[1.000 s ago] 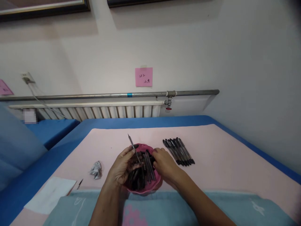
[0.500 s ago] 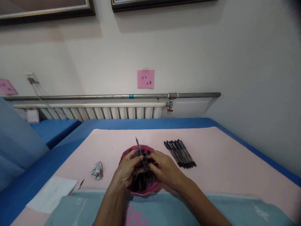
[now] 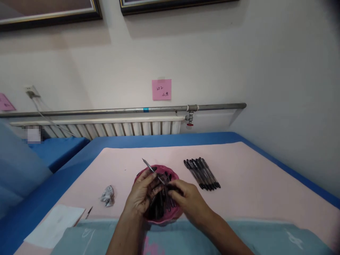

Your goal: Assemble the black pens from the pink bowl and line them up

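Over a round pink basket [image 3: 172, 217], my left hand [image 3: 139, 194] holds an uncapped pen [image 3: 149, 166] between thumb and fingers. The pen's tip points up and to the left. Dark ink smudges show on the left palm and fingers. My right hand [image 3: 191, 199] is closed by the pen's lower end, its thumb and fingers around a small dark thing I cannot make out. Loose black pen parts [image 3: 158, 207] fill the basket below both hands. To the right, several capped black pens [image 3: 202, 173] lie side by side in a slanted row on the pink mat.
A crumpled tissue [image 3: 108, 196] lies left of the basket. Farther left are a white paper sheet [image 3: 53, 225] and a thin dark pen piece [image 3: 89, 212]. The pink mat [image 3: 252, 184] covers a blue surface [image 3: 159, 139]. A teal cloth [image 3: 247, 233] lies along the front.
The pen in my left hand has tipped further to the left. My left fingers have opened out somewhat, and my right hand has shifted slightly down. The view has turned a little.
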`<state>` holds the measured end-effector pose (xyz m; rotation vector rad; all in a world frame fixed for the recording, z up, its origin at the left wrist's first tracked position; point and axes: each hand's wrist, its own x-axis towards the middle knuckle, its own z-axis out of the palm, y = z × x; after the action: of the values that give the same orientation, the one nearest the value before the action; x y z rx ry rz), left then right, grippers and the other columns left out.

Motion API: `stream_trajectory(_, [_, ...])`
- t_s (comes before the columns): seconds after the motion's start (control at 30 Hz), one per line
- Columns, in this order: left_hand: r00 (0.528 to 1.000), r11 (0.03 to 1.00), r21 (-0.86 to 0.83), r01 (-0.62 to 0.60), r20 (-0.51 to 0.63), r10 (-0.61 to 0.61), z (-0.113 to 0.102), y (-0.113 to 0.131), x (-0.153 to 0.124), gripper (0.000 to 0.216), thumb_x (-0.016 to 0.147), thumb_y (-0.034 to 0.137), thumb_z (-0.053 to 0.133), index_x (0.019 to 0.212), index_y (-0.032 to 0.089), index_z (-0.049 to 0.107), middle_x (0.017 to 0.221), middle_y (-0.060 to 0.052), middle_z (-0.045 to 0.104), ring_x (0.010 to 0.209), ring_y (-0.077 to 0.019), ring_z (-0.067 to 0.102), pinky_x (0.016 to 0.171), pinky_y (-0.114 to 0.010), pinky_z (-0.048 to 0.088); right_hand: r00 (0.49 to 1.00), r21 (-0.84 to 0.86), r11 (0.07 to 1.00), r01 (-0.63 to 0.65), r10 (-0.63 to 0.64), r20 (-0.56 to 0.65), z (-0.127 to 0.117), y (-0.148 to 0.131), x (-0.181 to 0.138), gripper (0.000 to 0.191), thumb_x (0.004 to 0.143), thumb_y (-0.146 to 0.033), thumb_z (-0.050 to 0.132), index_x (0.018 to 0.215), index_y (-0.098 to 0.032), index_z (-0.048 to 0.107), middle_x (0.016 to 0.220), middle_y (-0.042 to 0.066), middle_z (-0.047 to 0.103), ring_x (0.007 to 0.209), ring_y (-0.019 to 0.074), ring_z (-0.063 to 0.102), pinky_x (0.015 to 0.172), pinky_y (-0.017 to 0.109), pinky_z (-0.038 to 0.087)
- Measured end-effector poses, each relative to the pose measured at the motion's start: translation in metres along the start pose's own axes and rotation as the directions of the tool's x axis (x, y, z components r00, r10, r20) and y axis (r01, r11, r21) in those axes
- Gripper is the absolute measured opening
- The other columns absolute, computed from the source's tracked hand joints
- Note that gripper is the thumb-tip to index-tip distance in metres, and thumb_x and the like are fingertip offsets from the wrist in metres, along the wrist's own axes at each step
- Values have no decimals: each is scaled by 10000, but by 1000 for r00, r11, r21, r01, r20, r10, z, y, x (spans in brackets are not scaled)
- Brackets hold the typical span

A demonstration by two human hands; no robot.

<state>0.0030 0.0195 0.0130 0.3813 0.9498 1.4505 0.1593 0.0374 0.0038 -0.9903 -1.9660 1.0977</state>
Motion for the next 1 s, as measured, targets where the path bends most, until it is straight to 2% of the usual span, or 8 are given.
stream_trajectory(0.07, [1000,1000,2,-2,-4,2,2,-3,0,252,670,121,645,894,169,541,732,-41,671,719,-161,654,679,-289,518,1000,-11,1000,0,0,-3,2,0,0,211,717,-155,496,886,-207,611,830,6,643,784,154,583,712,277,451])
stream_trajectory(0.13, [1000,1000,9,0,-4,0,3,-6,1,253,664,126,652,885,174,538,737,-36,672,713,-158,653,671,-283,516,999,10,999,-37,38,-31,3,-1,0,217,704,-146,503,899,-205,578,778,-8,639,719,141,584,656,258,458])
stream_trajectory(0.27, [999,1000,28,-11,34,10,2,-11,1,255,662,150,660,883,178,537,770,-36,678,740,-162,652,674,-275,509,995,6,996,-84,85,-55,3,-2,-1,113,690,-156,517,794,-196,533,670,-36,598,623,120,546,565,220,429])
stream_trajectory(0.5, [999,997,68,-32,-1,33,5,-9,-1,282,652,147,663,905,172,541,764,-35,677,711,-155,650,644,-259,505,997,-44,998,-34,31,-73,2,-6,-2,75,707,-162,508,774,-192,526,668,-40,581,611,113,524,569,215,404])
stream_trajectory(0.6, [999,996,83,-41,-18,42,7,-8,-2,284,645,143,666,900,171,546,752,-37,677,704,-154,650,636,-251,506,998,-146,989,12,-21,-63,1,-7,-2,33,728,-164,499,732,-189,520,684,-24,578,640,122,525,586,224,398])
stream_trajectory(0.8, [997,989,123,-80,13,79,8,-10,-3,272,625,184,691,864,167,561,746,-31,673,674,-137,638,613,-233,501,988,-323,936,140,-154,-18,0,-7,-5,100,793,-154,443,758,-191,529,744,5,574,704,134,526,633,240,388])
stream_trajectory(0.9, [996,989,122,-87,12,86,9,-12,-4,289,595,203,713,842,162,570,733,-28,669,647,-136,632,599,-235,500,983,-317,935,157,-179,-41,1,-6,-6,103,800,-165,443,755,-195,530,736,6,573,700,135,527,634,243,390])
stream_trajectory(1.0, [995,987,128,-100,11,99,11,-12,-5,312,569,215,729,834,154,576,735,-32,666,635,-136,628,590,-237,496,987,-232,965,124,-145,-74,1,-6,-5,79,789,-174,460,767,-200,531,739,-3,586,703,134,540,637,241,403])
